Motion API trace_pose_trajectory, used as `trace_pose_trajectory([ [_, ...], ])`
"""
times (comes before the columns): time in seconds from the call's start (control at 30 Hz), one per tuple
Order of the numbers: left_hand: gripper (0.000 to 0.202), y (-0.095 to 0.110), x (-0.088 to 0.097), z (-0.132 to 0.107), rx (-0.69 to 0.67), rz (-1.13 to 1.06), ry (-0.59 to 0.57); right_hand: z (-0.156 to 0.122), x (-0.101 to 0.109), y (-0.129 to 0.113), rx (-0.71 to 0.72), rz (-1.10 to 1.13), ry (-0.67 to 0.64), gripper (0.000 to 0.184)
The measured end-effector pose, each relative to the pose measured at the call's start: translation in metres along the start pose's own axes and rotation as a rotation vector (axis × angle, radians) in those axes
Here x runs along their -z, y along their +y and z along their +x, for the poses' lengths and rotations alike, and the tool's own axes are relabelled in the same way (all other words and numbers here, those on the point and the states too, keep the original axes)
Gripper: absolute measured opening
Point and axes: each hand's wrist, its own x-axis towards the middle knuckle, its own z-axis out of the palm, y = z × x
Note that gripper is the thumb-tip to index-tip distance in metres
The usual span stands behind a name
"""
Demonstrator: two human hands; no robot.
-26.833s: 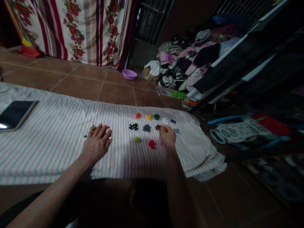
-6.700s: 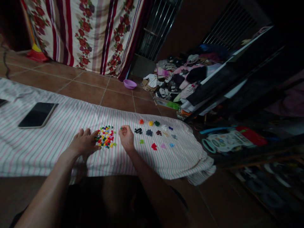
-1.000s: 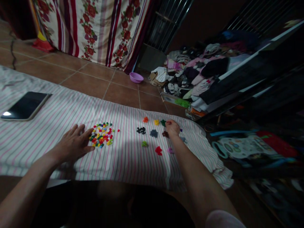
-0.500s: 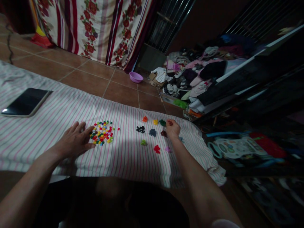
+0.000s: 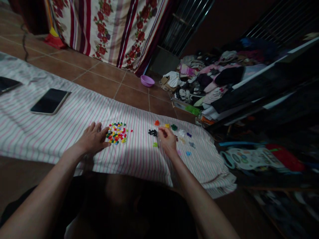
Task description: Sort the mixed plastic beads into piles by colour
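My left hand [image 5: 94, 139] lies on the striped cloth [image 5: 82, 109], fingers spread, its fingertips at the edge of a mixed-colour heap of tiny pieces [image 5: 117, 134]. Over the single-colour clusters my right hand [image 5: 168, 141] hovers with thumb and fingers drawn together; whatever they pinch is too small to make out. Just left of its fingertips are black pieces [image 5: 152, 132], with a lime-green cluster [image 5: 155, 144] below. Orange [image 5: 157, 122], yellow [image 5: 167, 125] and dark green pieces [image 5: 174, 127] sit beyond it. White [image 5: 182, 133], purple [image 5: 189, 134] and blue clusters [image 5: 188, 153] lie to its right. The hand hides some clusters.
A dark-screened tablet or phone [image 5: 50, 101] rests on the cloth at left, with another dark device [image 5: 8, 84] at the frame edge. On the tiled floor beyond stand a purple basin [image 5: 147, 81] and piled clothes [image 5: 206, 71]. A floral curtain [image 5: 112, 30] hangs behind.
My right hand has moved left, from beside the dark green cluster to near the black pieces. My left hand stays by the mixed heap. The view has shifted left, showing a second device.
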Motion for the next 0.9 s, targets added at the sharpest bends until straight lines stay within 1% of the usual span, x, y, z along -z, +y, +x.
trace_pose_trajectory([
  [0.1,0.075,0.001,0.001,-0.001,-0.003,-0.009,0.006,-0.032,-0.014,-0.027,0.1,0.041,-0.088,0.023],
  [0.17,0.075,0.002,0.0,-0.002,0.0,-0.027,0.016,-0.051,-0.025,-0.043,0.132,0.058,-0.147,0.022],
  [0.23,0.074,0.002,-0.002,-0.002,0.004,-0.035,0.027,-0.066,-0.036,-0.055,0.155,0.081,-0.217,0.022],
  [0.3,0.073,0.002,-0.004,-0.003,0.004,-0.031,0.038,-0.075,-0.047,-0.064,0.174,0.109,-0.272,0.023],
  [0.4,0.072,0.002,-0.003,-0.005,-0.005,-0.018,0.028,-0.079,-0.062,-0.071,0.177,0.131,-0.296,0.025],
  [0.5,0.07,0.004,0.0,-0.008,-0.027,-0.023,0.0,-0.078,-0.075,-0.075,0.152,0.126,-0.272,0.026],
  [0.63,0.067,0.005,0.004,-0.012,-0.031,-0.041,0.027,-0.076,-0.09,-0.08,0.111,0.099,-0.248,0.025],
  [0.77,0.069,0.006,0.005,-0.014,-0.025,-0.055,0.002,-0.078,-0.099,-0.082,0.067,0.024,-0.217,0.025],
  [0.9,0.071,0.008,0.006,-0.017,-0.031,-0.061,-0.007,-0.082,-0.101,-0.083,0.063,-0.058,-0.221,0.025],
])
